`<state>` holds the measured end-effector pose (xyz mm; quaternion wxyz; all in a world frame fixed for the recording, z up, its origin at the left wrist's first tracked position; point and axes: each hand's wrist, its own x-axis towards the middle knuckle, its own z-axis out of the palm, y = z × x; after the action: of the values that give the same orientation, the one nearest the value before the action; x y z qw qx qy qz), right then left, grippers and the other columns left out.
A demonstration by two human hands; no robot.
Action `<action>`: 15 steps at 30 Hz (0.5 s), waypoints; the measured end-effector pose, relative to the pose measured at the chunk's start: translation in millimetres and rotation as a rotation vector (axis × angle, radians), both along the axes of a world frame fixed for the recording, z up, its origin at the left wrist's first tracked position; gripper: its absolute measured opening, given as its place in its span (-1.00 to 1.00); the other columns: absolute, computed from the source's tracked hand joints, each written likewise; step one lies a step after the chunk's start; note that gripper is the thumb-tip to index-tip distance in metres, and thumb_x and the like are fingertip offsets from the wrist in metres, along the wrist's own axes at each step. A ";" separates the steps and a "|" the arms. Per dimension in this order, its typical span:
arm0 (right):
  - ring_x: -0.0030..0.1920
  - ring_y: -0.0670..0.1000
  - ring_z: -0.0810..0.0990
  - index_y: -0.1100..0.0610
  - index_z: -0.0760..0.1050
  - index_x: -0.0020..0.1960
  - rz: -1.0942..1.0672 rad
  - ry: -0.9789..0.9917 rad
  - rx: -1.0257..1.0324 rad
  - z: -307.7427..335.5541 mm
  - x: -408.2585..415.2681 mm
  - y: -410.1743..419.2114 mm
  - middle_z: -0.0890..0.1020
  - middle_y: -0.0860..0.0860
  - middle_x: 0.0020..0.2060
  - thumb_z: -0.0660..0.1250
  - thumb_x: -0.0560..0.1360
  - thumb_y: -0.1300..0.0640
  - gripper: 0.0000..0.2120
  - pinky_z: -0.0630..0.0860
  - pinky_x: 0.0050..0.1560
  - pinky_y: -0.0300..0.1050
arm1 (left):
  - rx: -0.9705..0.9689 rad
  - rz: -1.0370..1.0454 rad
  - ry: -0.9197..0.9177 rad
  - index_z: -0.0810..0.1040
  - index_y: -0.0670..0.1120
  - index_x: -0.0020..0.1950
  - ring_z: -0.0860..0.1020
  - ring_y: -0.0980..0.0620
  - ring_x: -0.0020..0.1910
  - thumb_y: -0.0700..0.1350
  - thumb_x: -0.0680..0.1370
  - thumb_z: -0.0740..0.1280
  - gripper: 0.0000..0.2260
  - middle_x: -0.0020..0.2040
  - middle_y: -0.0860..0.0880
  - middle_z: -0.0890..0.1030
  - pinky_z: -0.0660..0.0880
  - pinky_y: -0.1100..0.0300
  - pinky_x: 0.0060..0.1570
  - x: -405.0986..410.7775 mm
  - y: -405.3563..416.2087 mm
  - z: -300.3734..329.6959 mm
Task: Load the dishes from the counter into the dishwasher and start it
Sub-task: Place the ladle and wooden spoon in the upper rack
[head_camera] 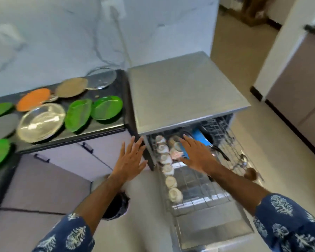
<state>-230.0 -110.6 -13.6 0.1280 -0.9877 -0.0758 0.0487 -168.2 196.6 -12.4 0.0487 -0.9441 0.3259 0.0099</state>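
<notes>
A grey dishwasher (185, 95) stands right of the dark counter (105, 128), its door down and its wire rack (204, 195) pulled out. A row of several white cups (168, 169) lines the rack's left side; a blue item (200, 137) and a dark pan (219, 151) lie further back. My left hand (130, 160) hovers with straight spread fingers beside the dishwasher's left front corner. Over the rack's rear cups, my right hand (196, 154) is flat and holds nothing. On the counter lie green plates (106, 109), a steel plate (41, 122), an orange plate (35, 99) and a brown plate (71, 87).
A glass lid (101, 79) rests at the counter's back by the marble wall. A ladle (243, 159) and a brown spoon (251, 174) sit at the rack's right edge. A dark bin (116, 206) stands on the floor below my left arm. Cabinets line the right side.
</notes>
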 end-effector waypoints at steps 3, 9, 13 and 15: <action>0.47 0.19 0.34 0.13 0.20 0.56 0.094 -0.061 -0.018 23.4 26.0 80.7 0.25 0.14 0.54 0.32 0.51 -0.19 -0.26 0.33 0.41 0.12 | -0.040 0.123 -0.040 0.44 -0.06 0.42 0.22 -0.24 0.56 0.16 0.55 0.10 -0.48 0.59 -0.11 0.26 0.20 -0.37 0.44 -11.5 87.5 13.7; 0.48 0.18 0.31 0.12 0.12 0.58 0.250 -0.119 -0.034 66.4 67.2 272.9 0.21 0.12 0.55 0.28 0.55 -0.14 -0.28 0.30 0.42 0.09 | -0.125 0.341 -0.087 0.43 -0.04 0.43 0.18 -0.23 0.57 0.03 0.55 0.34 -0.54 0.58 -0.11 0.26 0.16 -0.39 0.45 -44.7 284.4 40.9; 0.48 0.15 0.31 0.09 0.14 0.56 0.378 -0.157 -0.009 97.0 79.6 383.0 0.26 0.09 0.52 0.28 0.55 -0.08 -0.33 0.28 0.42 0.08 | -0.143 0.512 -0.129 0.47 -0.05 0.40 0.20 -0.22 0.57 -0.02 0.49 0.41 -0.52 0.56 -0.10 0.28 0.14 -0.40 0.43 -69.0 385.9 72.9; 0.46 0.14 0.33 0.08 0.17 0.55 0.432 -0.173 0.018 109.2 85.0 428.2 0.30 0.08 0.50 0.29 0.55 -0.05 -0.36 0.29 0.42 0.06 | -0.139 0.579 -0.128 0.49 -0.06 0.39 0.23 -0.22 0.56 -0.03 0.46 0.45 -0.50 0.55 -0.11 0.30 0.22 -0.42 0.41 -77.4 423.7 84.0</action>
<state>-145.0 317.5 95.5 0.1162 -0.9479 -0.2966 -0.0104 -245.6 620.3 71.6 -0.0002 -0.9975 0.0393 -0.0585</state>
